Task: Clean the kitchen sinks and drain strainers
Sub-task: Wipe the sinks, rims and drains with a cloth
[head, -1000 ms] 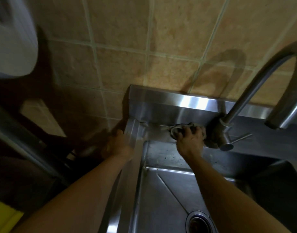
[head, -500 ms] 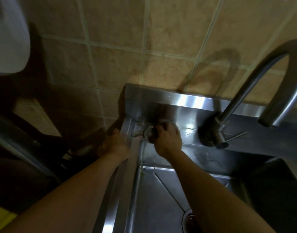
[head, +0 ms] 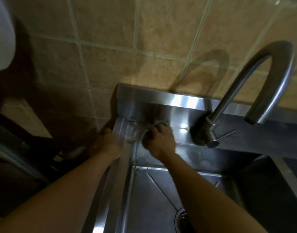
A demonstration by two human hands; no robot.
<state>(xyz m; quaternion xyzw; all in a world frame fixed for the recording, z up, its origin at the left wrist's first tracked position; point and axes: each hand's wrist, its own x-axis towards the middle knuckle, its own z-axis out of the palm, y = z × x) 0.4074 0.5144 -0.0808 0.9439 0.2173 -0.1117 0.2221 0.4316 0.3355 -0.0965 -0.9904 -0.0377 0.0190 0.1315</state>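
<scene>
At the back left corner of the sink, the right hand (head: 158, 142) is curled tight around a gray cloth (head: 138, 132). It presses the cloth down on the flat metal ledge behind the basin. Part of the cloth sticks out to the left of the fingers and looks blurry. The cloth lies just in front of the shiny back wall of the sink (head: 161, 106).

Just beside it, the left hand (head: 105, 145) rests on the left edge of the sink. Its fingers bend over the outer side of the edge, where it is dark, so I cannot tell how tightly it holds on. Both bare arms reach up from the bottom of the view.

Right of the cloth stands the tap (head: 231, 98). It is a tall curved metal pipe with its mouth pointing down. A thin lever (head: 227, 133) sticks out from its base.

Below the hands is the basin, with lines pressed into its floor. They run toward the drain strainer (head: 182, 219) near the bottom edge, which is partly hidden by the right arm. Little dark specks dot the basin's back wall.

Behind the sink is a wall of tan tiles (head: 110, 39). Something white and round (head: 1, 34) shows at the top left.
</scene>
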